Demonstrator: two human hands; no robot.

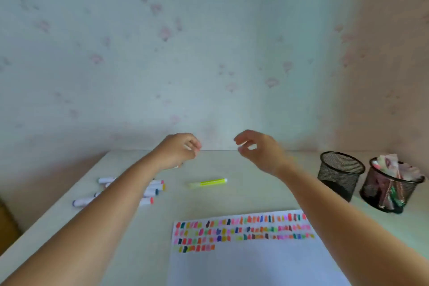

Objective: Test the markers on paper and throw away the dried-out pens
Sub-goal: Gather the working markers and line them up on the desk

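Note:
My left hand (181, 150) is raised over the far part of the table, its fingers curled round a white marker (178, 166) whose end pokes out below the palm. My right hand (257, 152) hovers beside it, a hand's width to the right, with thumb and fingers curved toward each other. Motion blur hides whether it pinches a small cap. A yellow-green marker (210, 183) lies alone on the table below both hands. Several white markers with coloured caps (152, 191) lie in a loose group under my left forearm. A white paper sheet (250, 262) with rows of colour swatches lies close to me.
Two black mesh cups stand at the right: the nearer-centre mesh cup (340, 175) looks empty, and the far-right mesh cup (392, 187) holds pens and wrappers. The pale table (232, 197) meets a patterned wall behind. A brown object (5, 227) sits at the left edge.

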